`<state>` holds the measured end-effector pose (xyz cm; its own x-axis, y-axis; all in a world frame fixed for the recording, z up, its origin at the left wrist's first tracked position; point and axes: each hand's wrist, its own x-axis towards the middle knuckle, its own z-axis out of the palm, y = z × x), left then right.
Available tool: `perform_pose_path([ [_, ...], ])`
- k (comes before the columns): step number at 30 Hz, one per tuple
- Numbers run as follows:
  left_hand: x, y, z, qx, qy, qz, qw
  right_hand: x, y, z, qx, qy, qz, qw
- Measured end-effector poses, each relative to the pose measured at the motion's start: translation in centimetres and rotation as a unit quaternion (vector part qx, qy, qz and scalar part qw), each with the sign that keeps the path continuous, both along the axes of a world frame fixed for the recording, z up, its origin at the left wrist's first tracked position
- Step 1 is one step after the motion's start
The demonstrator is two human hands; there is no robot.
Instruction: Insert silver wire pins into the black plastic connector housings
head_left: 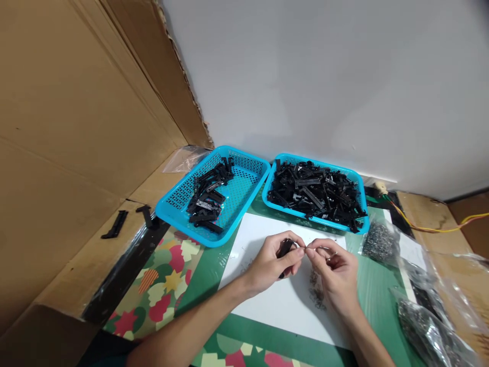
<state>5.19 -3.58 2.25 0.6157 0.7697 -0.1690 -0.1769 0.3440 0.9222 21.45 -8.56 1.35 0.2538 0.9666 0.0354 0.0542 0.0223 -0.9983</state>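
Observation:
My left hand (273, 260) is closed around a black plastic part (284, 248), held above a white sheet (263, 300). Fingertip to fingertip with it, my right hand (334, 272) is closed in a pinch. What sits between the right fingertips is too small to make out. Beneath the right hand, a scatter of tiny metal pieces (316, 295) lies on the sheet. More small bits (246, 261) lie near the left wrist. Behind the hands, a blue basket (317, 216) is heaped with black plastic parts (313, 188).
Another blue basket (217, 239) at the left holds fewer black parts. Two loose black parts (115, 224) lie on cardboard. Plastic bags of small metal pieces (380, 242) rest at the right. Yellow and red wires (428, 228) run along the back right, below a wall.

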Motion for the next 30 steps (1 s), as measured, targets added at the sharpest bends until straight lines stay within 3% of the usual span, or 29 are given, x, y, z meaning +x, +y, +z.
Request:
perform_pose_path([
  [11, -0.7, 0.3, 0.5, 0.123, 0.104, 0.024, 0.987, -0.3, -0.6, -0.1, 0.026, -0.133, 0.013, 0.991],
  [18, -1.0, 0.4, 0.4, 0.219, 0.176, 0.043, 0.959, 0.3, -0.6, 0.3, 0.054, -0.198, -0.017, 0.979],
  [22, -1.3, 0.4, 0.2, 0.283, 0.214, 0.021, 0.935, 0.3, -0.3, 0.8, 0.043, -0.231, 0.053, 0.971],
  [26, -1.4, 0.5, 0.2, 0.312, 0.245, 0.028, 0.918, 0.6, -0.1, 0.3, 0.033, -0.290, 0.067, 0.954],
  [30, -1.5, 0.9, 0.6, 0.305, 0.286, 0.069, 0.906, 1.9, 0.6, -0.4, -0.010, -0.391, 0.054, 0.919],
])
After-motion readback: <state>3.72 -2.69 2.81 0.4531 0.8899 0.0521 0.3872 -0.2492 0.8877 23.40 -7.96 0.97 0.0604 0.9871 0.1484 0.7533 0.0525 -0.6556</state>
